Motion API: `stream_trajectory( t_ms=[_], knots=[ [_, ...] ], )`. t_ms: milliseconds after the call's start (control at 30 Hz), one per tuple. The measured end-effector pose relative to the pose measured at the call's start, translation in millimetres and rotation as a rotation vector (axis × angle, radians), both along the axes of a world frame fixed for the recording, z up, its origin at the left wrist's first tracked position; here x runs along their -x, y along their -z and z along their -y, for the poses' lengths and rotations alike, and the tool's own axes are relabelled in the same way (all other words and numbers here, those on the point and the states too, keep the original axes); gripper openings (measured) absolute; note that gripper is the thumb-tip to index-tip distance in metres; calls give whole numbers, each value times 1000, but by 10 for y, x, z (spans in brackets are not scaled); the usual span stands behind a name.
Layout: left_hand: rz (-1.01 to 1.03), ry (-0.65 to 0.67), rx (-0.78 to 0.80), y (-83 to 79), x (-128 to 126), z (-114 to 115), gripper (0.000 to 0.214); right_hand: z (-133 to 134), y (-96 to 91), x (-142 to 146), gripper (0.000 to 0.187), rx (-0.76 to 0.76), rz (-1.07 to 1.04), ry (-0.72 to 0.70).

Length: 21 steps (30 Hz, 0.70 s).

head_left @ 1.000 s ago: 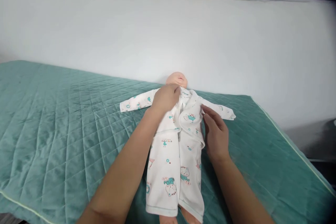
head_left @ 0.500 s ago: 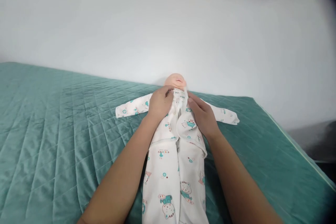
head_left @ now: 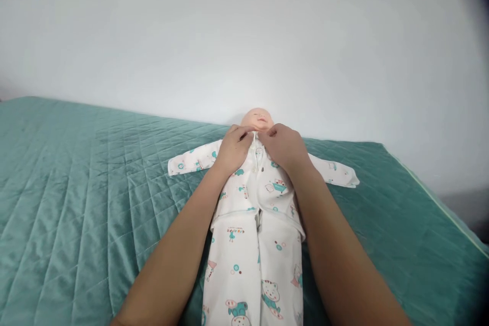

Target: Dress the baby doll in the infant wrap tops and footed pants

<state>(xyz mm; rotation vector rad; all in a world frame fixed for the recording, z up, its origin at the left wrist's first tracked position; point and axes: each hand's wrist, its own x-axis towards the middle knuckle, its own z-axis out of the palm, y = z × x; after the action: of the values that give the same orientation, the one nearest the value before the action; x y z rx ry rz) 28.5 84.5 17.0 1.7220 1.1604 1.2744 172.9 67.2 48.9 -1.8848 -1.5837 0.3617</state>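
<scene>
A baby doll lies on its back, its head toward the wall. It wears a white baby jacket with teal and pink prints, sleeves spread to both sides. White printed trousers run from under the jacket hem toward me. My left hand pinches the jacket's collar edge below the doll's chin. On the other side, my right hand pinches the opposite collar edge, its fingertips close to the left ones. Below the collar the two front panels come together along the middle. The fingertips are partly hidden.
A green quilted bedspread lies beneath the doll and stretches to both sides. Right behind the doll's head rises a white wall, with a dark band along the top. The bed's edge slants down at the right.
My right hand has moved up and inward to the collar, bringing the right front panel toward the left one. The gap at the chest has narrowed. My left hand stays near the collar.
</scene>
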Motion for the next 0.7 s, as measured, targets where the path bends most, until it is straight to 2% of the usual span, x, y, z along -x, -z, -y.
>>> stream_trajectory(
  t_ms=[133, 267, 433, 500, 700],
  knots=[
    [32, -4, 63, 26, -17, -120, 17, -8, -21, -9, 17, -36, -46, 7],
    [79, -9, 121, 18, -33, -172, 14, 34, -29, -61, 19, -31, -313, 23],
    [34, -1, 70, 12, -26, -161, 20, 76, -20, -83, 24, -34, -609, -14],
    [31, -7, 84, 17, -22, -162, 19, 100, -35, -65, 22, -3, -612, -28],
    [15, -35, 121, 10, -18, -161, 10, 132, -91, -22, 16, 33, -362, 4]
  ],
)
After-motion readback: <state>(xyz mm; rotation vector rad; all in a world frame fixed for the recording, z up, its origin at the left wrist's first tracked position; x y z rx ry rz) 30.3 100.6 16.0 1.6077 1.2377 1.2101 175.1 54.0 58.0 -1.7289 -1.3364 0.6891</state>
